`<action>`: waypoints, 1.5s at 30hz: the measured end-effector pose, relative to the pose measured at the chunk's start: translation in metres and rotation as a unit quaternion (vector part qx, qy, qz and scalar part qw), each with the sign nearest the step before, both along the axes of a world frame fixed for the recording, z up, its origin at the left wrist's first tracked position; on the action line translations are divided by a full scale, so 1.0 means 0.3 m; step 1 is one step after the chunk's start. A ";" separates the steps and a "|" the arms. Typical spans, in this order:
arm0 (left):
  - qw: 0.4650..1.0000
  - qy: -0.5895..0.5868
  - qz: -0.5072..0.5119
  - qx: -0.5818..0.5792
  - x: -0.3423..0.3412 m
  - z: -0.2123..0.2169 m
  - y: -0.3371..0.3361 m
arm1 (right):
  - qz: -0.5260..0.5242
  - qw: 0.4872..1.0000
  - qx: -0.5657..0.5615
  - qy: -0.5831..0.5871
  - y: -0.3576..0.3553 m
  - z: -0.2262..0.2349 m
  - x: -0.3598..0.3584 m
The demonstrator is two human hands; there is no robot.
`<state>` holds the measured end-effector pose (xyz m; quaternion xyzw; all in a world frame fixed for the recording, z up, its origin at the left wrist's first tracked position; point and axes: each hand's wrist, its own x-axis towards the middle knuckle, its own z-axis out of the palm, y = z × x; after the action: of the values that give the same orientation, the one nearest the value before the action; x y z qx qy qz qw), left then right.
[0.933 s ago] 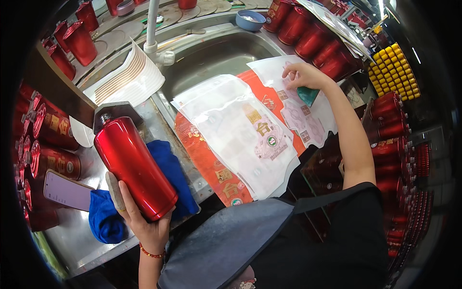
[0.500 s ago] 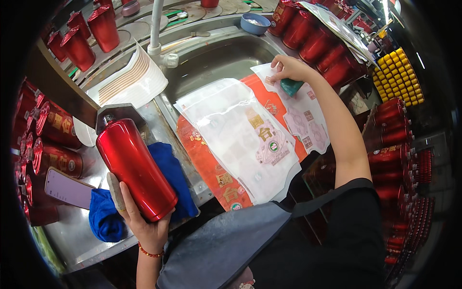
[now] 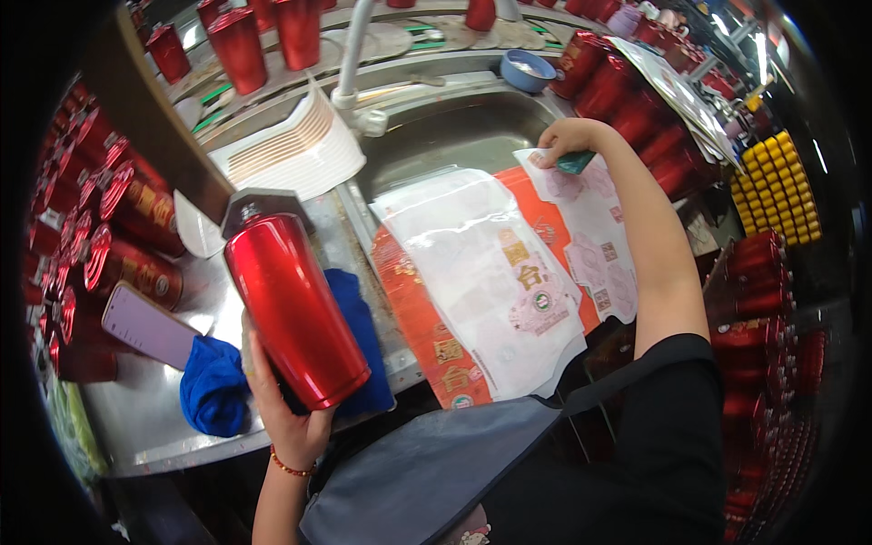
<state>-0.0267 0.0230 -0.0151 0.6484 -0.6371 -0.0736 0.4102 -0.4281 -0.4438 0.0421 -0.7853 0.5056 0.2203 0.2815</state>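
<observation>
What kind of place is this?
Likely a bottle-decorating workshop: a plain red bottle, printed sheets in front of a metal sink, and lettered red bottles massed on the left.

Glare streaks the red bottle [image 3: 295, 309]; fisheye edges curve into black.

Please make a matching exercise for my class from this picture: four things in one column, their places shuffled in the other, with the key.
Things:
1. red bottle
2. blue bowl
3. phone
4. right hand

Places:
A. beside a crumpled blue cloth
B. at the far end of a white printed sheet
C. in the left hand
D. near the far rim of the sink

Pairs: 1-C; 2-D; 3-A; 4-B
</observation>
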 end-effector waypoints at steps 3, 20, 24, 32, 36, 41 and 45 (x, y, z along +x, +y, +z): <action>0.999 0.035 -0.015 0.019 0.002 0.007 -0.009 | 0.011 0.992 -0.039 -0.118 -0.039 -0.040 -0.025; 0.994 0.068 -0.082 0.038 0.031 0.085 -0.061 | 0.212 0.853 -0.316 -0.358 0.764 0.371 0.554; 0.992 0.080 -0.089 0.036 0.029 0.120 -0.069 | 0.140 0.837 -0.080 -0.522 0.930 0.381 0.645; 0.995 0.061 -0.064 0.055 0.014 0.147 -0.056 | 0.012 0.852 0.085 -0.516 0.989 0.242 0.824; 0.985 0.142 -0.094 0.042 0.046 0.165 -0.061 | 0.057 0.865 -0.050 -0.495 0.978 0.174 0.844; 0.965 0.255 -0.027 0.063 0.044 0.092 -0.118 | 0.066 0.866 -0.115 -0.482 0.992 0.183 0.854; 0.941 0.325 -0.042 0.079 0.050 0.077 -0.138 | 0.098 0.860 -0.158 -0.476 0.987 0.191 0.862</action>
<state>-0.0117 -0.0182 0.0081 0.5921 -0.4878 -0.3482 0.5388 -0.1694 -0.1477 0.0994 -0.8739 0.2590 -0.2364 0.3368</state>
